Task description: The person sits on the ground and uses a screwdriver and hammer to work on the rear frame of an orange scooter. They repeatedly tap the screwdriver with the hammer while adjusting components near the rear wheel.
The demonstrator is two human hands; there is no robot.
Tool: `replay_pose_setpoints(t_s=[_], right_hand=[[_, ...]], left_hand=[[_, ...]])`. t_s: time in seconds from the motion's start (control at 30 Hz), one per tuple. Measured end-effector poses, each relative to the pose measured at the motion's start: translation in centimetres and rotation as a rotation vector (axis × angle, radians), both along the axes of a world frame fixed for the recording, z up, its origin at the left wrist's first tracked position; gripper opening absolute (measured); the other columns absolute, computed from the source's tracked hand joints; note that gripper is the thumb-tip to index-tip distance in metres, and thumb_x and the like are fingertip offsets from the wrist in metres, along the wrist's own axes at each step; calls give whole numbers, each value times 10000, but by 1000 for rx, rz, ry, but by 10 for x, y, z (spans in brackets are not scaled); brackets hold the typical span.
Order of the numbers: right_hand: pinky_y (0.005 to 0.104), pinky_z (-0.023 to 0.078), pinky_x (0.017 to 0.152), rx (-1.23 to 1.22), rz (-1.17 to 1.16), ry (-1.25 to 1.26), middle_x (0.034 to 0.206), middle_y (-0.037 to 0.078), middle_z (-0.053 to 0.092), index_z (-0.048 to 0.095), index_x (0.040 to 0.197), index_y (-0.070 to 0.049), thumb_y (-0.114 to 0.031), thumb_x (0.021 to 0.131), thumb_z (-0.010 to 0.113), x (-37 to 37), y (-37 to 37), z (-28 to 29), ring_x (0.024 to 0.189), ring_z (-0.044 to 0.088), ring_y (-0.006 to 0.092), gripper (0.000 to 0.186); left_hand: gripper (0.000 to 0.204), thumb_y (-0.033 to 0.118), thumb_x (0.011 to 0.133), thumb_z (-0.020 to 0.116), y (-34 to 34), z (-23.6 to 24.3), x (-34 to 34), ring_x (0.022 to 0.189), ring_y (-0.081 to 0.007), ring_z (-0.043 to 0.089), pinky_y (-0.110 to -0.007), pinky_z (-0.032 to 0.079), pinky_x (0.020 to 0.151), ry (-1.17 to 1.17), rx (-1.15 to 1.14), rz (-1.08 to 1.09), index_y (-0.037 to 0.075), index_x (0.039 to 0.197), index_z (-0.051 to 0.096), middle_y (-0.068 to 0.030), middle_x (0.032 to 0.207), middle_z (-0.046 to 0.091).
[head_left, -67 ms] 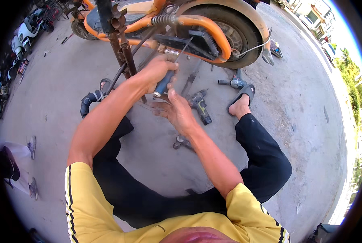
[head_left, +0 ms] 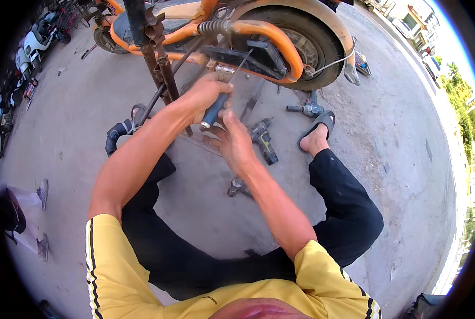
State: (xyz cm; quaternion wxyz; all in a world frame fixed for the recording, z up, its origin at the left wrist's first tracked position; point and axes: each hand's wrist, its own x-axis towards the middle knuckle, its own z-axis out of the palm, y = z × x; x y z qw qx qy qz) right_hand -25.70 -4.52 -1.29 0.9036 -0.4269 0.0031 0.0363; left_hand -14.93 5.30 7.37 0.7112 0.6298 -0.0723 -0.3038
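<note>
My left hand (head_left: 208, 97) is closed around a screwdriver (head_left: 214, 110) with a blue handle. Its thin shaft points up and away toward the black bracket at the lower side of an orange scooter frame (head_left: 295, 43). Whether the tip touches the bracket I cannot tell. Close to the butt end of the handle is my right hand (head_left: 237, 142), fingers apart and slightly curled. Its thumb side lies near or against the handle; part of its fingers is hidden. A rusty metal post (head_left: 164, 69) rises just beyond my left forearm.
On the ground lie a cordless drill (head_left: 264, 141), an impact wrench (head_left: 307, 109) beside my right foot, and a hammer (head_left: 237, 186) between my legs. The scooter's rear wheel (head_left: 322, 58) is at the far right. Parked scooters (head_left: 35, 42) line the left; another person's shoes (head_left: 43, 247) show there.
My right hand has shifted slightly up toward the screwdriver handle, its fingers curling in a little. The left hand and the screwdriver have barely moved.
</note>
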Motion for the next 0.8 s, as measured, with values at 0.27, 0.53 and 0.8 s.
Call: replay_pose_setpoints(t_s=[0.27, 0.53, 0.8], right_hand=[[616, 552, 1034, 243, 186, 82, 1423, 112, 511, 373, 1496, -136, -389, 1121, 461, 15, -10, 38, 1275, 618, 357, 461], [541, 596, 980, 139, 63, 109, 1325, 147, 590, 365, 1522, -100, -158, 1094, 499, 18, -12, 64, 1170, 678, 319, 452], [384, 608, 812, 111, 62, 0, 1105, 112, 674, 513, 1416, 52, -70, 1059, 524, 54, -24, 41, 941, 696, 217, 376]], left_hand=[[198, 171, 996, 542, -5, -6, 1, 742, -214, 612, -349, 534, 586, 125, 10, 170, 7, 1103, 569, -112, 902, 607], [235, 137, 954, 530, -10, -5, -1, 955, -248, 641, -383, 536, 908, -148, -34, 321, -10, 1122, 605, -138, 1029, 655], [293, 114, 946, 605, -6, 10, -41, 1080, -409, 595, -504, 447, 1014, -1488, 634, 350, -33, 1194, 554, -251, 1278, 535]])
